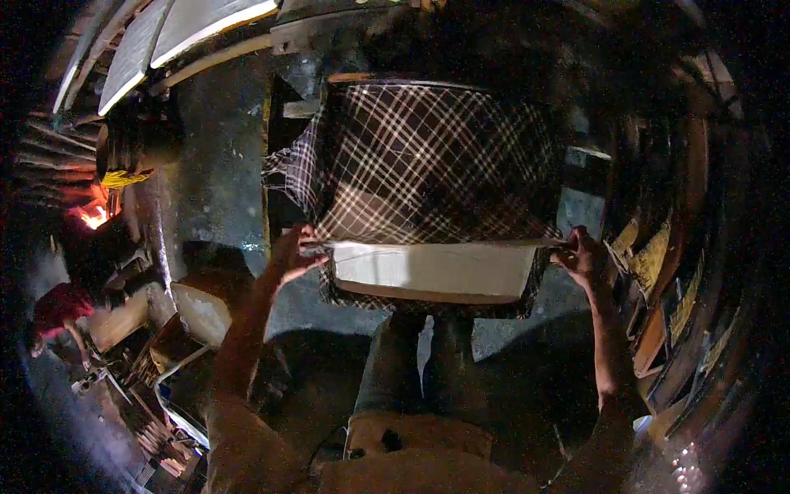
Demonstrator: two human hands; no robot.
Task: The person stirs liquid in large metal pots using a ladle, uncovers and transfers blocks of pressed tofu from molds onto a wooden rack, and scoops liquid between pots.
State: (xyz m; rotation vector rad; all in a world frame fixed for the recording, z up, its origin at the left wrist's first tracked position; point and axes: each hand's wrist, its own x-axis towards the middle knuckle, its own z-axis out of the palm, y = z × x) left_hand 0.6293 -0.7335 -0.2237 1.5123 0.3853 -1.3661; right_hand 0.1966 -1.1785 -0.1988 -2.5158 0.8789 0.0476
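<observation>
A dark plaid cloth point(428, 156) with pale lines covers the far part of a wide rectangular form in front of me. Along the near side a smooth white slab point(444, 270) shows, with plaid cloth around its edge too. My left hand point(296, 258) pinches the cloth at its left corner. At the right corner my right hand point(579, 257) has closed on the same cloth. Between both hands the cloth edge runs nearly straight across the white surface. A bunched end of cloth point(295, 169) hangs out at the left.
A fire point(96, 216) burns at the far left, near stacked wood. Below it a person in a red top point(62, 311) bends over. Boards and woven panels point(654, 247) lean at the right. A curved-edged container point(204, 311) stands left of me.
</observation>
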